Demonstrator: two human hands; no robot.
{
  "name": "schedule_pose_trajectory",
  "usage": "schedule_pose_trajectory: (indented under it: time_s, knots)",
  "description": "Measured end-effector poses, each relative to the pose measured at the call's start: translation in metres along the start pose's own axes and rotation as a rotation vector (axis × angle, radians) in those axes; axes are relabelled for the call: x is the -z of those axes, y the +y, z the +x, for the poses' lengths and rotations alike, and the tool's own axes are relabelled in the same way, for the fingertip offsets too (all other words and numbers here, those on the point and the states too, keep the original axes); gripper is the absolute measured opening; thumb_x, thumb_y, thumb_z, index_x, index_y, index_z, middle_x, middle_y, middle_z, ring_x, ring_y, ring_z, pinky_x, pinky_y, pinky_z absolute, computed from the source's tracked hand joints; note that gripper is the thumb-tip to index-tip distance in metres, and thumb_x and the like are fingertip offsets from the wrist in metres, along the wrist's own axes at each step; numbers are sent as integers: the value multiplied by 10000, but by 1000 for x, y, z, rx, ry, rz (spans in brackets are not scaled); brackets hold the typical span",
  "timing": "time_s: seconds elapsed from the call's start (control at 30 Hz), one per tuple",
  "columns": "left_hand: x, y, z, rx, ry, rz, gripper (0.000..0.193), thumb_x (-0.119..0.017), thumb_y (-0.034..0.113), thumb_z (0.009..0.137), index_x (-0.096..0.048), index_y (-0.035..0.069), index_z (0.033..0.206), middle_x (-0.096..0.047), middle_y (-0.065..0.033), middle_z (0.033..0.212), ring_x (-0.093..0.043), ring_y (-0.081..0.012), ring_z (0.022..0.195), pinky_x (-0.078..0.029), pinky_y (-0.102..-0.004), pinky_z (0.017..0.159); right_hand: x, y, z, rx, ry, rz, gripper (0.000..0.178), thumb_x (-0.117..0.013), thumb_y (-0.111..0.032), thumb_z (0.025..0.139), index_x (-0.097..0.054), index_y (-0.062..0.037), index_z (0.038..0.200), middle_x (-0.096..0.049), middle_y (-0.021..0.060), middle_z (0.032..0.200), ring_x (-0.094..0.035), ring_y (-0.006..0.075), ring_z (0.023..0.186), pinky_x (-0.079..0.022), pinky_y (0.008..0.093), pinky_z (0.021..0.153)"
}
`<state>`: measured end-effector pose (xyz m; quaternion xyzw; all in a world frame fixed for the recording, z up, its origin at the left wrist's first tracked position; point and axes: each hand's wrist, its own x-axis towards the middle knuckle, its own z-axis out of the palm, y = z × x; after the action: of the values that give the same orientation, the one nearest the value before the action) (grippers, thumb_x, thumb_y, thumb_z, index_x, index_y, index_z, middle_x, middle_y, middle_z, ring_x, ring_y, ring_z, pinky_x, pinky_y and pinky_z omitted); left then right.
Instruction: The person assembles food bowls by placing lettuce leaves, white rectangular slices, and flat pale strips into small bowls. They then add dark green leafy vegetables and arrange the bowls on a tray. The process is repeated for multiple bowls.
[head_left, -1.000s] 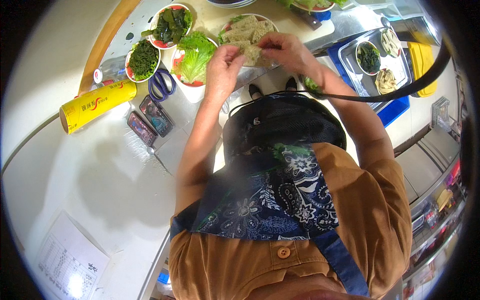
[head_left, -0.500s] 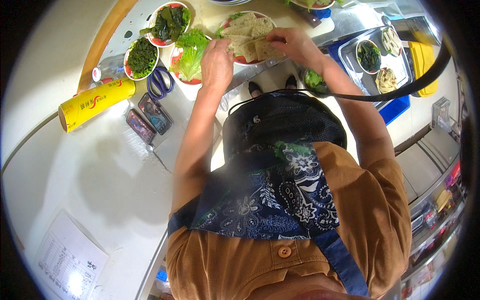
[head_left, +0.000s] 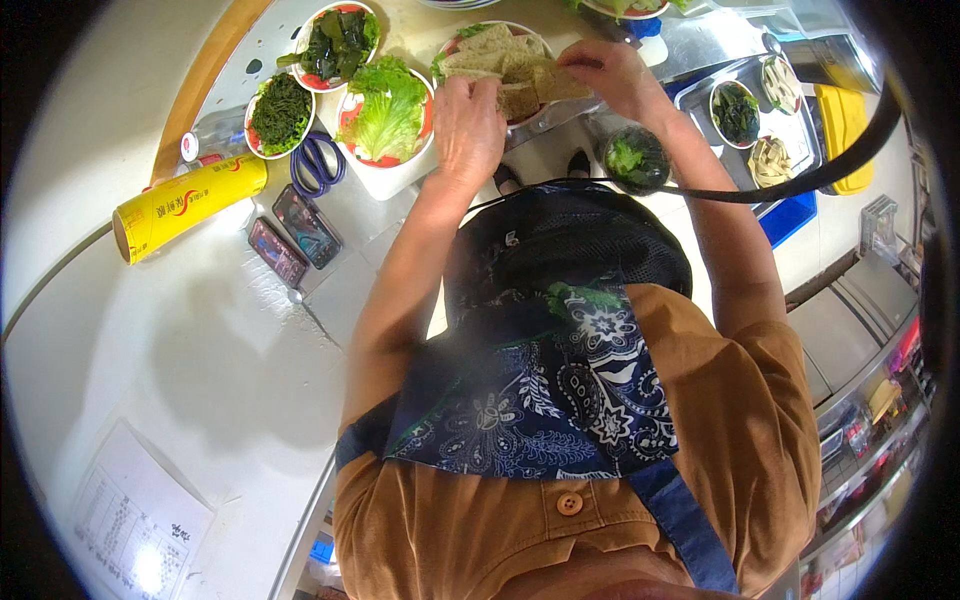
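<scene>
A bowl (head_left: 449,49) at the top centre holds overlapping flat, rough-textured beige food pieces (head_left: 490,62), with some green leaf at its edge. My right hand (head_left: 618,78) pinches the end of one flat beige piece (head_left: 562,84) at the bowl's right side. At the near left rim is my left hand (head_left: 468,132), fingers curled down against the pieces; what lies under its fingertips is hidden. Close by on the left stands a bowl of lettuce (head_left: 385,118) with red and white bits beneath the leaves.
Bowls of dark seaweed (head_left: 338,45) and stringy greens (head_left: 280,115) stand farther left. Nearby lie purple-handled scissors (head_left: 318,165), a yellow roll box (head_left: 190,208) and two phones (head_left: 307,226). At right, a metal tray (head_left: 740,178) carries several filled bowls; a lettuce container (head_left: 634,158) sits below my right wrist.
My left hand has shifted right along the bowl's near side, uncovering the lettuce bowl. My right hand has moved slightly right and up, drawing the pinched piece out over the rim.
</scene>
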<state>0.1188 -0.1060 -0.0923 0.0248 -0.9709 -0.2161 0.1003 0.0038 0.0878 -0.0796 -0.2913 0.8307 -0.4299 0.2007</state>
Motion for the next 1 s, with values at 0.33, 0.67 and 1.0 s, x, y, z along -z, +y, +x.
schedule_pose_trajectory:
  time_s: [0.33,0.67,1.0]
  knots:
    - [14,-22,13,126,-121,-266,205,-619,59,792,-630,36,995,-630,-146,958,-623,-290,860,-488,-371,767,-6,11,12,55,11,2,185,-602,-143,856,-668,-31,986,-668,133,827,-635,201,744,-491,320,702]
    - [15,-28,20,156,-78,-382,168,-638,62,802,-654,13,962,-646,-125,869,-635,-212,749,-499,-315,699,-14,-16,22,151,-70,-132,150,-588,-94,883,-666,-24,990,-675,85,890,-623,152,812,-498,291,759]
    - [30,-26,12,-68,96,-310,204,-582,-22,728,-639,25,918,-592,-142,977,-570,-325,953,-472,-389,844,3,-4,20,40,23,-10,161,-580,-101,893,-655,-27,1015,-666,64,894,-606,131,819,-489,264,762]
